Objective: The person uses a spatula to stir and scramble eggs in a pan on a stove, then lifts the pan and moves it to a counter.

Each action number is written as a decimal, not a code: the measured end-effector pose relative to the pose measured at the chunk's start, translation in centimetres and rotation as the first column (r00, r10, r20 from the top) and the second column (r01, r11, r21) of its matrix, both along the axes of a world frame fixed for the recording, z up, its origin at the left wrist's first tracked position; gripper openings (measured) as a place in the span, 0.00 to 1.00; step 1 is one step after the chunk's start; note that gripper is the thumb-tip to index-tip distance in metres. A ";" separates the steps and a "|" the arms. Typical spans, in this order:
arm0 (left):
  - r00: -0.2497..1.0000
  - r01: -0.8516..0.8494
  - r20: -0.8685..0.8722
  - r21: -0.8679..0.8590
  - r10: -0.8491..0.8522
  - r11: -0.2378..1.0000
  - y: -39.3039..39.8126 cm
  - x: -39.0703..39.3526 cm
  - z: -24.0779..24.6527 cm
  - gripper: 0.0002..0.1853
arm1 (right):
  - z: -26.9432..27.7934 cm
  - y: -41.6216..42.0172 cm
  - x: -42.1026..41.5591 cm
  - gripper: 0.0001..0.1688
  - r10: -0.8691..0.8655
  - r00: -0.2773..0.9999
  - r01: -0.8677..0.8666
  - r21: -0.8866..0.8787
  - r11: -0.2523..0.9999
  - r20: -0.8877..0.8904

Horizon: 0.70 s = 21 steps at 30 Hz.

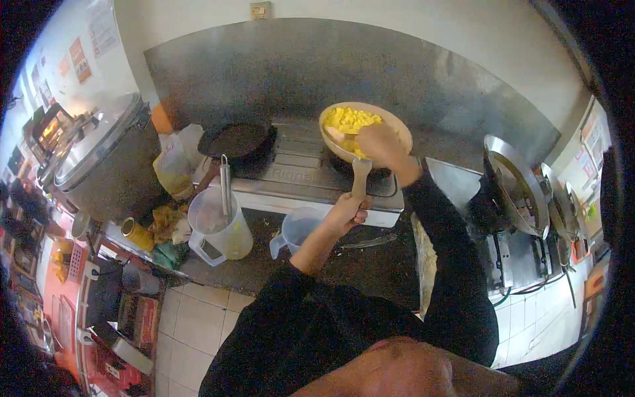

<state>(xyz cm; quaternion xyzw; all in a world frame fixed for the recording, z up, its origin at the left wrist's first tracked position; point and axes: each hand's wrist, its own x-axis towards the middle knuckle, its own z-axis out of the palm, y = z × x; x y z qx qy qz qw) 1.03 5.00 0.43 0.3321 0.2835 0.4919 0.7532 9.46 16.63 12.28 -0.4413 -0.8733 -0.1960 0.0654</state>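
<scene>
My left hand (350, 212) is closed around the pale handle (361, 178) of a cream-coloured frying pan (398, 130) over the right burner of the stove. Yellow scrambled egg (352, 119) lies in the pan, heaped toward its far left side. My right hand (381, 143) reaches over the pan and grips a spatula (337, 134), whose light blade touches the egg. Part of the pan's right side is hidden behind that hand and forearm.
A dark pan (235, 139) sits on the left burner of the Rinnai stove (297, 171). Nearer me stand a plastic pitcher (218, 238) with a whisk (226, 191) and a smaller jug (299, 228). A large lidded pot (106, 164) stands left; a metal wok (516, 183) stands right.
</scene>
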 end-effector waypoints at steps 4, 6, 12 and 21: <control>0.999 0.037 0.001 -0.011 -0.037 0.999 0.3 1.7 0.7 0.04 | -5.8 8.9 2.8 0.13 -0.031 0.899 0.043 0.020 0.999 -0.436; 0.999 0.044 0.002 0.001 -0.044 0.999 0.4 1.9 0.5 0.04 | -4.6 11.6 4.9 0.13 -0.055 0.955 0.062 0.014 0.998 -0.293; 1.000 0.000 0.001 -0.060 0.000 0.998 -0.4 0.5 1.2 0.04 | 2.7 5.3 2.6 0.13 -0.023 0.999 0.026 -0.128 0.991 0.025; 0.993 -0.084 0.074 -0.045 0.087 0.995 -0.3 1.5 0.3 0.04 | -2.4 4.6 3.0 0.14 -0.139 0.967 0.150 0.037 0.988 -0.214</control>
